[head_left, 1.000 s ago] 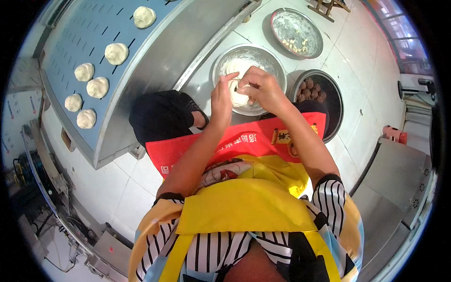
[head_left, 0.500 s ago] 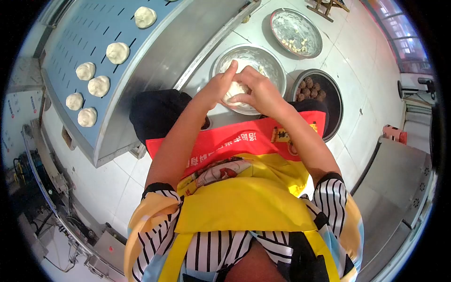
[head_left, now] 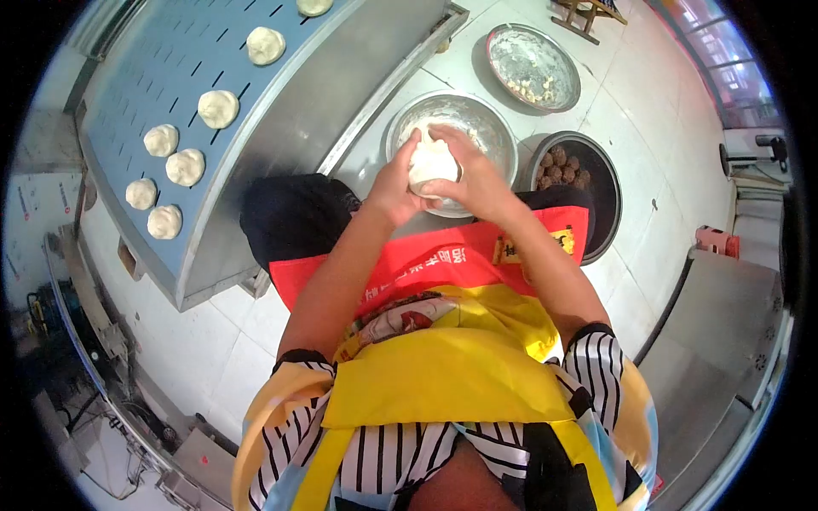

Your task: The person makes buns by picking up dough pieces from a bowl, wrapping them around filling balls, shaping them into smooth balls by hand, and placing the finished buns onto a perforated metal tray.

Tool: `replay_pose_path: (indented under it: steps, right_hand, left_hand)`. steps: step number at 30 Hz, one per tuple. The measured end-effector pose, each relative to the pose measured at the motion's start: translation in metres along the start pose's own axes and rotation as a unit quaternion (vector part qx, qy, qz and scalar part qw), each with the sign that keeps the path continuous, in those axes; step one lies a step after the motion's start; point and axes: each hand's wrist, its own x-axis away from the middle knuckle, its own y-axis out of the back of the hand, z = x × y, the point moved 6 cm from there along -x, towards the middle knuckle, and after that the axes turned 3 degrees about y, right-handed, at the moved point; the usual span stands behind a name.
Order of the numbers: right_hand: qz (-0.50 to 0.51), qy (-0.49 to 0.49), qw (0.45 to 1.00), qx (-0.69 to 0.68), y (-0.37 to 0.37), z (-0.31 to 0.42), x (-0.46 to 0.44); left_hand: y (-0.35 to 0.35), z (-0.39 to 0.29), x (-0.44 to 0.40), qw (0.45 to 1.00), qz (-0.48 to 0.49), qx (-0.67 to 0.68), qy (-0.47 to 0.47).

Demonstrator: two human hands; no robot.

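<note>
So the metal bowl [head_left: 503, 155] is smeared white inside, the round pan [head_left: 573, 83] past it has pale scraps in it, and the dark tub [head_left: 607, 207] is holding a bunch of brown balls [head_left: 562, 167]. Dough ball [head_left: 433, 166] is over the bowl's near side, left hand [head_left: 395, 186] and right hand [head_left: 480, 177] both cupped round it, grip closed on it. Pale buns [head_left: 185, 168] sit on the slotted blue table [head_left: 128, 111], tiled floor [head_left: 626, 115] below. Compared with half a second ago, way more of the dough ball shows between the fingers.
</note>
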Motion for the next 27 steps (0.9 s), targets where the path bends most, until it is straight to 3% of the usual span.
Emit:
replay_pose_path:
  steps: [3, 9, 12, 15, 18, 20, 22, 24, 25, 27]
  right_hand:
    - [-0.004, -0.076, 0.995, -0.069, -0.01, -0.004, 0.011]
    - [-0.068, -0.092, 0.992, -0.055, -0.005, -0.004, 0.013]
    - [-0.052, -0.002, 0.994, -0.097, 0.002, 0.012, 0.004]
    - [0.007, -0.167, 0.983, -0.07, 0.004, -0.001, 0.008]
    - [-0.122, -0.055, 0.991, -0.004, 0.002, 0.004, 0.007]
    - [-0.058, -0.022, 0.993, -0.1, 0.001, 0.003, 0.005]
    - [-0.013, -0.06, 0.988, -0.141, -0.001, -0.002, 0.002]
    - [0.016, -0.171, 0.977, -0.126, -0.004, -0.013, 0.006]
    - [-0.011, -0.126, 0.985, -0.114, -0.001, -0.008, 0.001]
    - [-0.062, -0.038, 0.993, -0.09, 0.0, 0.003, -0.004]
  left_hand:
    - [-0.014, 0.004, 0.008, 0.998, -0.007, -0.058, 0.017]
    - [-0.028, 0.003, 0.01, 0.991, -0.042, -0.093, -0.09]
    - [-0.033, -0.003, 0.019, 0.995, -0.028, -0.07, -0.072]
    - [-0.035, 0.001, 0.012, 0.992, 0.043, -0.114, -0.037]
    - [-0.04, 0.001, 0.008, 0.989, 0.012, 0.007, -0.15]
    - [-0.031, -0.003, 0.012, 0.98, 0.034, -0.112, -0.163]
    - [-0.028, -0.002, 0.01, 0.985, 0.032, -0.096, -0.143]
    - [-0.037, 0.004, 0.008, 0.995, 0.004, 0.056, -0.086]
    - [-0.036, 0.002, 0.003, 0.986, -0.003, 0.066, -0.155]
    - [-0.035, -0.003, 0.003, 0.984, -0.01, 0.063, -0.164]
